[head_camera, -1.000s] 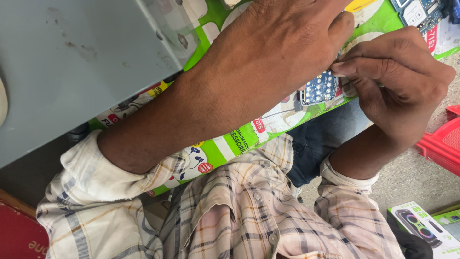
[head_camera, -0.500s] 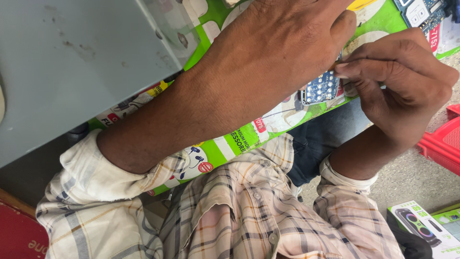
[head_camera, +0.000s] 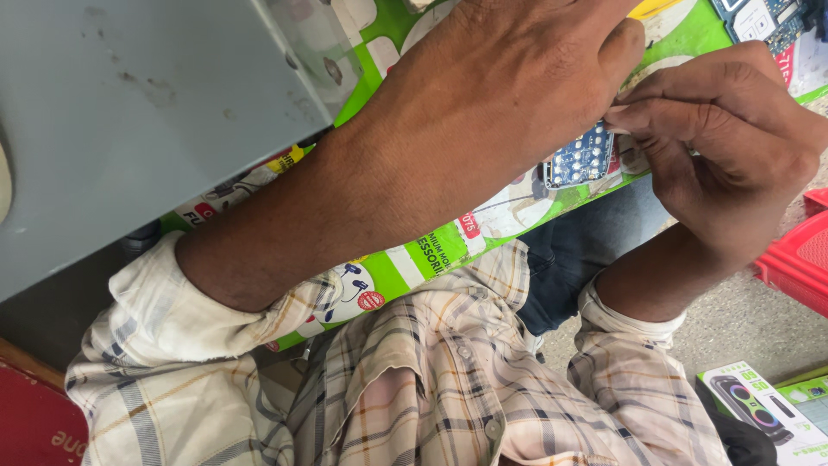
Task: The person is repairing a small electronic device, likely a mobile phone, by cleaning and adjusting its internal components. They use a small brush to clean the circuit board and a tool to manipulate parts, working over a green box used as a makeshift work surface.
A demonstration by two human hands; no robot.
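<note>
My left hand [head_camera: 517, 95] reaches across from the lower left and lies palm-down over a small blue circuit board [head_camera: 580, 157] dotted with solder points. It holds the board against a green printed cardboard sheet [head_camera: 414, 252] on my lap. Only the board's lower part shows under the hand. My right hand [head_camera: 729, 151] comes in from the right. Its thumb and forefinger are pinched together at the board's upper right corner and touch my left little finger. Anything between those fingertips is hidden.
A grey metal panel [head_camera: 129, 112] fills the upper left. Another circuit board [head_camera: 768, 17] lies at the top right on the sheet. A red plastic crate [head_camera: 802, 259] stands at the right, and a printed box picturing a speaker [head_camera: 759, 406] lies on the ground at the lower right.
Both hands stay on the blue board. My right hand's fingers have shifted very slightly at its corner; nothing else moved.
</note>
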